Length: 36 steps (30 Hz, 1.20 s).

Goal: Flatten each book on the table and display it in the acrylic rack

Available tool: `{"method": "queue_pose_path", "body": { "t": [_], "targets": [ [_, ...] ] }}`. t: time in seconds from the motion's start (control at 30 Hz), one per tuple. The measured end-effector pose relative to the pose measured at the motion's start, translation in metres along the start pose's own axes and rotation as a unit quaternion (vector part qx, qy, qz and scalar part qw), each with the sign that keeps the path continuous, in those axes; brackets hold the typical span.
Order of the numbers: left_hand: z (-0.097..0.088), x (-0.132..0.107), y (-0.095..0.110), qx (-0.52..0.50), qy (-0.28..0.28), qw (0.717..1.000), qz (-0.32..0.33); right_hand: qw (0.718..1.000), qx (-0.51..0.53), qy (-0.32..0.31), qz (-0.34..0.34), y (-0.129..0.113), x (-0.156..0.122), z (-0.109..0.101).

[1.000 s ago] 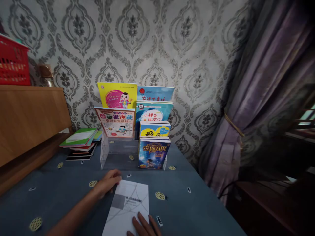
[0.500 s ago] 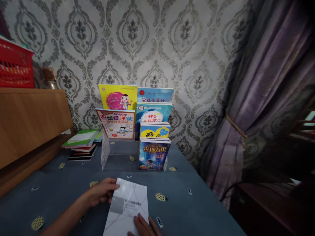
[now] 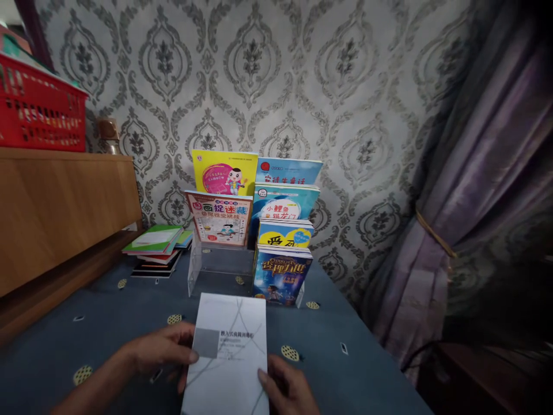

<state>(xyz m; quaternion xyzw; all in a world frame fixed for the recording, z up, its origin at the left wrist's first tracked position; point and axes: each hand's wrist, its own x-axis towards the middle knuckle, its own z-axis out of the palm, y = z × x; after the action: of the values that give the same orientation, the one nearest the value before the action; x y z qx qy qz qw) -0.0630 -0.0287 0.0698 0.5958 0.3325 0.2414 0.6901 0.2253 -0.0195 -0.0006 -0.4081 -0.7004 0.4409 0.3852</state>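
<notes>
A white booklet (image 3: 228, 369) with a grey square and dark print on its cover is held near the table's front, its cover facing me. My left hand (image 3: 166, 350) grips its left edge, thumb on the cover and fingers behind. On the right edge my right hand (image 3: 289, 386) holds it the same way; its lower part is cut off by the frame. Just beyond stands a clear tiered book rack (image 3: 220, 275). Its left side carries a yellow book (image 3: 224, 172) and a picture-puzzle book (image 3: 221, 222); on the right, several books stand in steps, a dark blue book (image 3: 280, 276) in front.
The table (image 3: 345, 380) has a dark cloth with pineapple prints. A pile of books (image 3: 158, 248) lies left of the rack, by a wooden cabinet (image 3: 64, 213) with a red basket (image 3: 43, 109) on it. A purple curtain (image 3: 425, 276) hangs at the right.
The booklet has come up and sits straighter before the rack. My right hand has shifted from its cover to its right edge, and my left hand has slid lower. The view has turned slightly left.
</notes>
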Motion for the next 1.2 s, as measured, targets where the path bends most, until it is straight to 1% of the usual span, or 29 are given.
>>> {"method": "queue_pose_path", "body": {
  "t": [0.1,0.17,0.23,0.3,0.33,0.4,0.47,0.5,0.53,0.57,0.63,0.73,0.83,1.03,1.2],
  "targets": [
    [-0.016,-0.002,0.013,0.072,0.061,0.995,0.022,0.999,0.022,0.017,-0.031,-0.027,0.03,0.001],
    [-0.024,-0.001,0.025,0.119,0.124,0.985,0.03,0.998,0.044,0.02,-0.044,-0.04,0.052,0.003],
    [-0.03,0.0,0.039,0.163,0.189,0.967,0.049,0.995,0.049,0.046,-0.077,-0.05,0.073,0.005],
    [-0.035,0.003,0.057,0.209,0.252,0.94,0.094,0.988,0.032,0.085,-0.127,-0.064,0.094,0.006],
    [-0.039,0.004,0.068,0.233,0.285,0.921,0.126,0.983,0.012,0.099,-0.155,-0.073,0.105,0.005],
    [-0.047,0.009,0.092,0.271,0.359,0.872,0.191,0.965,-0.029,0.136,-0.22,-0.096,0.127,0.001],
    [-0.057,0.014,0.117,0.278,0.422,0.823,0.261,0.938,-0.047,0.176,-0.296,-0.121,0.151,-0.004],
    [-0.063,0.017,0.129,0.274,0.444,0.8,0.298,0.927,-0.053,0.176,-0.327,-0.133,0.164,-0.007],
    [-0.068,0.02,0.14,0.264,0.456,0.784,0.33,0.918,-0.053,0.18,-0.35,-0.143,0.177,-0.009],
    [-0.073,0.024,0.149,0.251,0.459,0.776,0.353,0.912,-0.052,0.188,-0.361,-0.151,0.189,-0.011],
    [-0.083,0.031,0.161,0.225,0.455,0.773,0.382,0.905,-0.047,0.203,-0.37,-0.16,0.21,-0.013],
    [-0.096,0.04,0.165,0.195,0.452,0.777,0.393,0.902,-0.053,0.217,-0.369,-0.16,0.231,-0.011],
    [-0.108,0.047,0.158,0.188,0.455,0.784,0.379,0.906,-0.075,0.224,-0.352,-0.15,0.24,-0.007],
    [-0.126,0.059,0.139,0.201,0.476,0.786,0.34,0.917,-0.094,0.201,-0.331,-0.133,0.245,0.003],
    [-0.133,0.072,0.124,0.247,0.501,0.776,0.294,0.92,-0.119,0.208,-0.311,-0.123,0.241,0.013]
  ]
}}
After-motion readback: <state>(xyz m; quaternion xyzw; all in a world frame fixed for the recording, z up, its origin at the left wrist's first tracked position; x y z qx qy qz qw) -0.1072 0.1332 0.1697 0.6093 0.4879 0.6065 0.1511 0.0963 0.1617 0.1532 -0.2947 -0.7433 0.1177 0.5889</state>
